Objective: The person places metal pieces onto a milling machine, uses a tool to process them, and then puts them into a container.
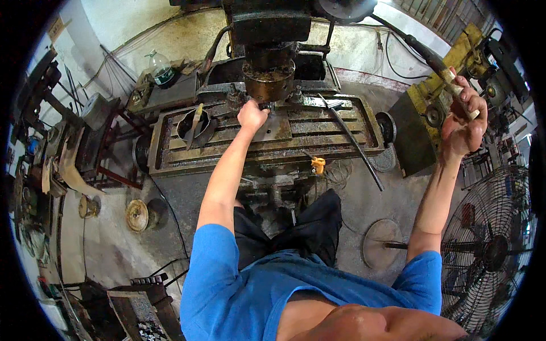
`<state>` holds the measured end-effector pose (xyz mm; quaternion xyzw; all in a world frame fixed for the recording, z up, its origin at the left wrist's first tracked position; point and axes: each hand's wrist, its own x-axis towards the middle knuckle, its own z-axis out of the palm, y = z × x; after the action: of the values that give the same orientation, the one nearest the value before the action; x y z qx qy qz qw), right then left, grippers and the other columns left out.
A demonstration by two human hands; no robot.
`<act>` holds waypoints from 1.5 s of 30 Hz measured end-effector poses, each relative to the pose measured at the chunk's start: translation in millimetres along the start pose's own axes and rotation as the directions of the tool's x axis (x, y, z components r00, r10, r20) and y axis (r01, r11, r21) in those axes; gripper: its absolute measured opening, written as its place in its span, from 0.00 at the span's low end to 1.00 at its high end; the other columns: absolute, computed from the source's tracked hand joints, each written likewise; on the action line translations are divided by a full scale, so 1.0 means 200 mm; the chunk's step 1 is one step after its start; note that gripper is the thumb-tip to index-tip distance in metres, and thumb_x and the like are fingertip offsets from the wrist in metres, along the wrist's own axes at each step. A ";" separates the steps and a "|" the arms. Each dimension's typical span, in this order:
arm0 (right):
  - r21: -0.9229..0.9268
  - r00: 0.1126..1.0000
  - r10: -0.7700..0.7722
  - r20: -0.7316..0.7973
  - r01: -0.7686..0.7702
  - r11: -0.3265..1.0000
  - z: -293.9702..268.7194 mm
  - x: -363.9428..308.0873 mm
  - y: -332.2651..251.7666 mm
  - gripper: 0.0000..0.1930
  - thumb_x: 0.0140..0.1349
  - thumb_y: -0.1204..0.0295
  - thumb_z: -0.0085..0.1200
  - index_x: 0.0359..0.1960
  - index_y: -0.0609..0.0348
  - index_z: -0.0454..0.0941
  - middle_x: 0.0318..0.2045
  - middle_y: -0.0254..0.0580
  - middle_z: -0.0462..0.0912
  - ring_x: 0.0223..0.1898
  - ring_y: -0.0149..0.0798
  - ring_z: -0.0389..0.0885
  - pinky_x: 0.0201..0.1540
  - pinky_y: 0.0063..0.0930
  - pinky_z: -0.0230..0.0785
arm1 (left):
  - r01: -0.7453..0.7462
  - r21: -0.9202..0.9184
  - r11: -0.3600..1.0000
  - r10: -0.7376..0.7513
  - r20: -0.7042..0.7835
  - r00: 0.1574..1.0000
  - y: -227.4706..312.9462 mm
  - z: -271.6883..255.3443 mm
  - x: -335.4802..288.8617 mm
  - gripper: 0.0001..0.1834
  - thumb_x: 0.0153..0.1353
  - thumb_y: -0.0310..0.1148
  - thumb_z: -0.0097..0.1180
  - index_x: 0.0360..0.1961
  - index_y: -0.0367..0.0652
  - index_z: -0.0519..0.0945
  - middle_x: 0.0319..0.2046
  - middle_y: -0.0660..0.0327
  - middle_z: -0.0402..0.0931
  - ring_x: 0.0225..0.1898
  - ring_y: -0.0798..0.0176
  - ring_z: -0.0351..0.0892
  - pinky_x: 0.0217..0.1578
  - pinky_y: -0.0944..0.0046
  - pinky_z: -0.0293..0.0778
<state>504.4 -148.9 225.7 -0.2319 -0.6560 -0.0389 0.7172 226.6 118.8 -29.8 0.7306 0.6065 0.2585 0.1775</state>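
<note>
My left hand (252,117) is closed just below the spindle head (268,79) of a drilling or milling machine. It is low over a flat metal plate (277,128) on the slotted machine table (330,142). What its fingers pinch, if anything, is hidden. Raised at the right, my right hand (465,122) wraps its fingers round the pale grip of a long dark lever (424,52) that runs up to the machine. Dark grime marks that palm. A long metal bar (354,143) lies slantwise across the table's right part and overhangs its front edge.
A round can (193,126) with a brush-like tool stands on the table's left. An orange object (318,165) sits at the front edge. A large fan (492,253) is at my right, a yellow cabinet (421,122) behind it. A bottle (161,69) stands back left.
</note>
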 end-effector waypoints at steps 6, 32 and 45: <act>-0.109 1.000 -0.026 0.007 0.026 0.994 0.01 0.11 -0.04 0.07 0.41 0.69 0.41 0.17 0.59 0.60 0.23 0.45 0.68 0.41 0.55 0.72 0.55 0.66 0.50 | -0.069 -0.073 0.995 0.069 -0.003 0.998 0.02 0.02 0.01 0.22 0.37 0.46 0.66 0.22 0.38 0.74 0.26 0.49 0.76 0.34 0.47 0.76 0.34 0.53 0.70; -0.089 1.000 -0.006 0.007 0.007 0.996 -0.03 -0.07 -0.03 0.06 0.47 0.73 0.43 0.19 0.60 0.60 0.27 0.47 0.69 0.46 0.56 0.71 0.57 0.61 0.48 | -0.151 0.302 0.941 0.246 -0.307 0.920 -0.59 -0.73 -0.40 0.27 0.50 0.48 0.55 0.51 0.53 0.69 0.31 0.54 0.75 0.30 0.48 0.77 0.28 0.54 0.72; 0.010 0.999 0.005 -0.032 -0.005 1.000 -0.02 -0.14 0.03 0.04 0.40 0.75 0.42 0.19 0.62 0.62 0.28 0.47 0.70 0.48 0.55 0.68 0.57 0.55 0.49 | -0.246 0.300 0.921 0.351 -0.372 0.859 -0.80 -0.67 -0.35 0.13 0.57 0.31 0.47 0.43 0.43 0.76 0.26 0.52 0.77 0.28 0.50 0.78 0.29 0.56 0.73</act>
<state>505.6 -151.5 196.2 -0.2292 -0.6440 -0.0374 0.7289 10.5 75.3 -26.2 0.7597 0.5356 0.3576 -0.0898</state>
